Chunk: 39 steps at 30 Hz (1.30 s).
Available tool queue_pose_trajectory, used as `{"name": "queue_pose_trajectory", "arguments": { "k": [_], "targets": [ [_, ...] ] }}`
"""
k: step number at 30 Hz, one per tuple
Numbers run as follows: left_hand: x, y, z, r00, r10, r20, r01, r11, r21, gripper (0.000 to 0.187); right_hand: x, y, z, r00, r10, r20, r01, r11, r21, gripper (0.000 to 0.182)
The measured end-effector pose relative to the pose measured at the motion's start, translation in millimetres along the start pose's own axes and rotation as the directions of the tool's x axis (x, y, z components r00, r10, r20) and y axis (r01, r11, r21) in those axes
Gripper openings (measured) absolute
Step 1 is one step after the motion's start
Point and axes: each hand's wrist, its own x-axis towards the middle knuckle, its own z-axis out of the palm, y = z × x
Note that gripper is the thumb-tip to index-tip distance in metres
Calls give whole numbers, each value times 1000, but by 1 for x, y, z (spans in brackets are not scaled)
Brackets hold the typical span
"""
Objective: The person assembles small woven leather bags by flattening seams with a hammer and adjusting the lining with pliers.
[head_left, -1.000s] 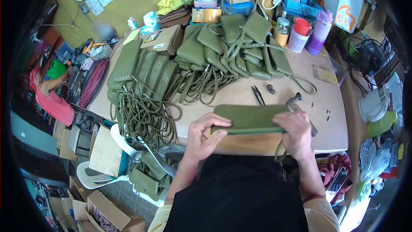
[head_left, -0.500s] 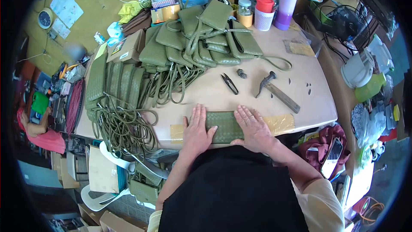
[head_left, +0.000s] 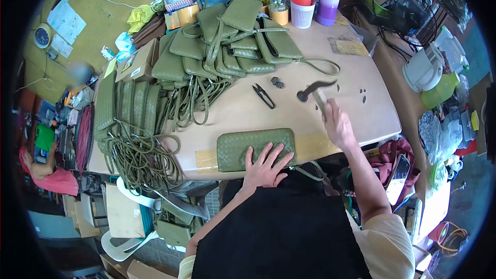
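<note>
A green woven-pattern wallet lies flat at the table's near edge. My left hand rests on its lower right part, fingers spread. Above the table, to the right of the wallet, my right hand grips a hammer by its wooden handle; the dark head points up and left. A strap hangs off the near edge by the wallet's right corner. Small black thread snips and a dark lump lie beyond the wallet.
A heap of green pouches fills the back of the table. More pouches with looped cords are stacked at left. A purple bottle and a white cup with a red top stand at the back. Tape covers the near edge.
My right hand has left the wallet and picked up the hammer from the table. My left hand has shifted right and stays on the wallet, which now shows more fully.
</note>
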Motion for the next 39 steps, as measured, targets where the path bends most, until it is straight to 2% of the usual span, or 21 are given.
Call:
{"name": "queue_pose_trajectory", "arguments": {
  "k": [2,4,8,9,10,13,14,16,17,20,21,25,26,28,29,30,32,33,34,36,39],
  "targets": [
    [2,3,-7,1000,-8,21,8,1000,1,61,-27,-15,-3,1000,-21,15,20,998,64,21],
    [6,6,-17,992,-57,114,65,995,-71,63,-39,-21,-6,952,-268,149,255,962,102,23],
    [6,9,-17,990,-68,120,76,995,-63,75,-41,-44,6,978,-207,19,207,962,-177,26],
    [6,9,-16,989,-70,127,77,996,-51,75,-40,-36,13,952,-287,109,305,925,-226,24],
    [6,8,-16,989,-71,131,76,996,-36,76,-42,-29,8,953,-286,103,302,926,-225,24],
    [7,8,-17,988,-73,136,79,996,-37,76,-42,-45,-28,903,-225,367,393,778,-490,25],
    [5,9,-19,988,-66,143,72,997,-34,76,-43,-46,-25,906,-221,362,386,784,-486,25],
    [8,10,-20,987,-80,139,86,996,-37,77,-40,-49,-16,914,-392,107,405,860,-309,28],
    [7,9,-19,987,-78,141,84,996,-39,77,-40,-38,0,952,-298,67,302,891,-338,31],
    [7,8,-16,988,-66,137,72,997,-35,78,-55,-16,5,962,-201,185,261,875,-407,29],
    [10,8,-14,988,-74,136,79,996,-34,79,-53,-34,-18,940,-209,269,322,801,-505,28],
    [6,5,-19,988,-34,149,45,997,-70,78,-49,-35,-14,933,-331,138,358,889,-288,30],
    [0,4,-22,987,-52,153,63,996,-65,78,-55,-28,-3,949,-285,136,315,893,-321,31],
    [-8,-7,-33,987,-141,-78,133,986,-104,75,-53,-22,11,967,-222,126,254,886,-387,32],
    [-15,-9,-45,969,-233,-82,235,972,8,73,-48,-26,-1,958,-206,201,273,871,-409,30],
    [-21,-15,-46,963,-255,-87,258,966,26,73,-42,-49,-20,945,-51,323,195,882,-430,30],
    [-30,-27,-40,963,-267,34,268,963,-34,71,-29,-30,-16,929,-304,212,352,902,-249,34],
    [-27,-29,-37,981,-191,24,192,976,-104,68,-23,-35,-5,922,-315,224,366,899,-241,34],
    [-20,-33,-37,978,-206,24,207,973,-103,68,-19,-44,5,921,-353,164,380,905,-190,36],
    [-7,-40,-38,997,5,73,15,961,-275,67,-14,-62,18,914,-389,113,402,905,-136,38],
    [-12,-43,-32,999,-22,47,31,978,-206,65,-5,-89,24,894,-391,217,440,857,-268,45]
  ]
}}
